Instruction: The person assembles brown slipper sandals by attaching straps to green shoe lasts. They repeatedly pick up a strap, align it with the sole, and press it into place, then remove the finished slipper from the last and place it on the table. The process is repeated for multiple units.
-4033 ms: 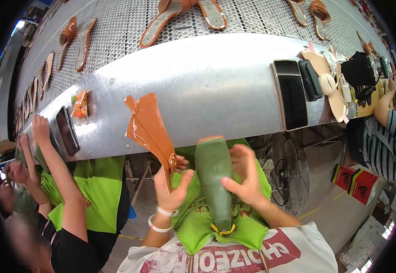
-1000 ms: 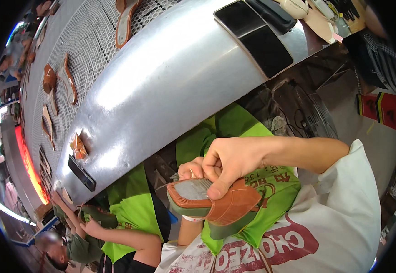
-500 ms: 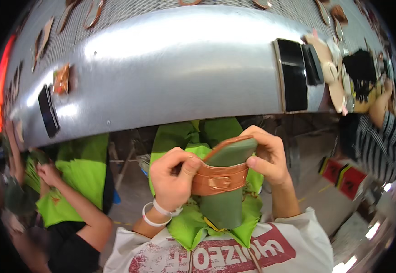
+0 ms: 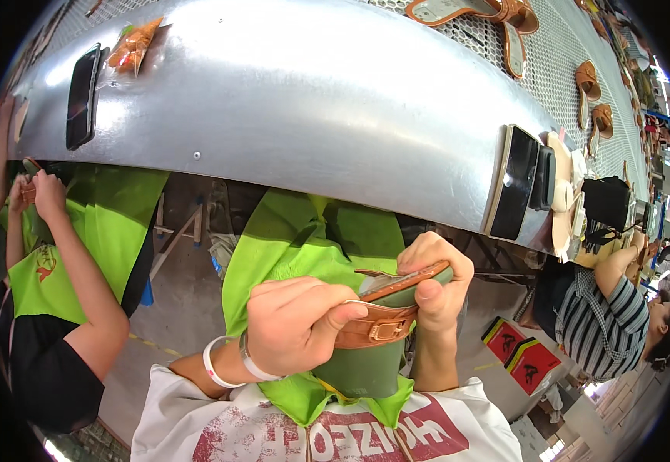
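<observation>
Over the lap: left hand (image 4: 292,323) and right hand (image 4: 435,281) both clamp a strap (image 4: 373,331) on a green form (image 4: 365,366).
Around: phone (image 4: 82,96), sandals (image 4: 590,100).
Surface: metal bench (image 4: 312,100).

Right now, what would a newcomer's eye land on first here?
Low in the middle, the left hand and right hand press a brown strap onto a green last over a green apron. Above them curves a shiny metal bench, with sandals on mesh behind it.
</observation>
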Demonstrator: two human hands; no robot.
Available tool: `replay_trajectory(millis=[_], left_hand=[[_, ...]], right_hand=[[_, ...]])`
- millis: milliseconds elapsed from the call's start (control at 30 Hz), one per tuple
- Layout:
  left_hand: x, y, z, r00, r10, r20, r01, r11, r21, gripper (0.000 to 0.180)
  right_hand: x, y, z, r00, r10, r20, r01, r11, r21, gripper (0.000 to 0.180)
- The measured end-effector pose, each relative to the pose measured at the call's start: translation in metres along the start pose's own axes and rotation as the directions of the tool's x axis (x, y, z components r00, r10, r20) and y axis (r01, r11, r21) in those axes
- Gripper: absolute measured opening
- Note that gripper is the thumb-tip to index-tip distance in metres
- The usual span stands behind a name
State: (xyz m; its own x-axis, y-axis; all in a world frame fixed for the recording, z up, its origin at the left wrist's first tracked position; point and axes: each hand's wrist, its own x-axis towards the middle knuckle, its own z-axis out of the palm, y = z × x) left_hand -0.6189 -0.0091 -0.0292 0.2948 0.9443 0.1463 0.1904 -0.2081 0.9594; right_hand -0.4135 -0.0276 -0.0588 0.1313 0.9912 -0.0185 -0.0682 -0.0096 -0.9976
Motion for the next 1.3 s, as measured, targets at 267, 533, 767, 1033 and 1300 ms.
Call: replay_trajectory(millis=[267,533,767,1033,1300], left_hand=[[0.023,-0.056,0.0,0.64,-0.315,0.701,0.716,0.575,-0.395,0.038],[0.02,-0.032,-0.004,0.644,-0.349,0.681,0.753,0.444,-0.485,0.026],[-0.001,-0.011,-0.002,0.959,-0.1,0.265,0.186,0.928,-0.324,0.031],[-0.054,-0.056,-0.014,0.665,-0.338,0.666,0.73,0.104,-0.676,0.049],[-0.062,-0.037,0.008,0.735,-0.538,0.413,0.674,0.518,-0.527,0.025]], right_hand=[[0.004,-0.003,0.007,0.996,-0.075,0.056,0.074,0.997,0.031,0.041],[0.007,-0.006,0.009,0.987,-0.107,0.116,0.09,0.985,0.15,0.045],[0.012,-0.003,0.014,0.975,0.154,0.159,-0.198,0.928,0.314,0.053],[0.003,0.015,-0.017,0.946,0.157,0.284,-0.248,0.914,0.322,0.047],[-0.002,0.022,-0.02,0.965,0.107,0.24,-0.195,0.904,0.381,0.039]])
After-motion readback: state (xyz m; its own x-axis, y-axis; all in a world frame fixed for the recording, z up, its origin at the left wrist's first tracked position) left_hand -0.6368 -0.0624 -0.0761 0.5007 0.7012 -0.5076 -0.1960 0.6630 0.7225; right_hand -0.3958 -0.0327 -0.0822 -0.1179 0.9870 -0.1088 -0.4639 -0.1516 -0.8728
